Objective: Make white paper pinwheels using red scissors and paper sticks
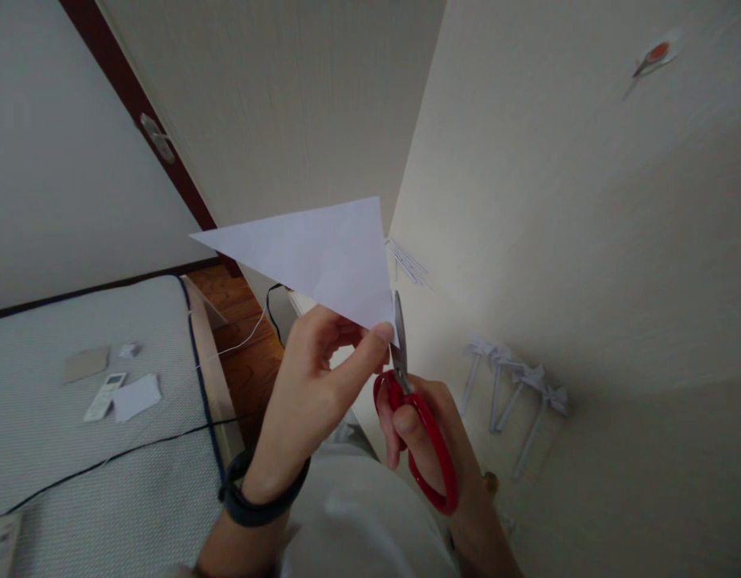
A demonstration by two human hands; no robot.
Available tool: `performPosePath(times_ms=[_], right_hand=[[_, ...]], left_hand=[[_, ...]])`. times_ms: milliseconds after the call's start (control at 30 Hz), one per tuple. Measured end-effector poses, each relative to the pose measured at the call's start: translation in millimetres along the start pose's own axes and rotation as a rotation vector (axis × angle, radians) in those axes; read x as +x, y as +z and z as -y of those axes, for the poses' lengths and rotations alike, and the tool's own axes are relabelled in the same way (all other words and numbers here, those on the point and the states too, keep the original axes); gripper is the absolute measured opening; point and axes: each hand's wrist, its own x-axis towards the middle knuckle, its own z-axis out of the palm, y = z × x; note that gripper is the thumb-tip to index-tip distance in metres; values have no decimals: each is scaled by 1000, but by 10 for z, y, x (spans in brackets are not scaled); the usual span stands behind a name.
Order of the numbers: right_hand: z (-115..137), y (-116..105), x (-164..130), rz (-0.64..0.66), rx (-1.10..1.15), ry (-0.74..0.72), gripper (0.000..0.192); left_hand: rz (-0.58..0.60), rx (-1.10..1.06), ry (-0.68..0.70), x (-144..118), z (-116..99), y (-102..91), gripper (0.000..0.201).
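A white sheet of paper (pixel 327 253), triangular in outline, is pinched near its lower corner between the thumb and fingers of my left hand (pixel 327 369). Its long point reaches out to the left. My right hand (pixel 424 425) grips a pair of scissors (pixel 433 449) by the red handles. The metal blades point up, right at the paper's right edge beside my left thumb. Whether the paper lies between the blades, I cannot tell. A dark band circles my left wrist.
Several white paper pinwheel-like pieces on sticks (pixel 515 373) are at the right, with thin white strips (pixel 409 263) further back. On the bed (pixel 165 498) at left lie a remote control (pixel 105 396), white papers (pixel 137 397) and a black cable. A door handle (pixel 157 138) shows upper left.
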Motion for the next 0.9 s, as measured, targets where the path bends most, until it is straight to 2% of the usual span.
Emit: performPosePath(times_ms=[267, 900], right_hand=[[-15, 4, -14, -42, 40, -16, 59], [-62, 12, 5, 20, 134, -59, 60]], left_hand=[[35, -56, 13, 29, -3, 2, 10], [39, -69, 2, 30, -1, 16, 19]])
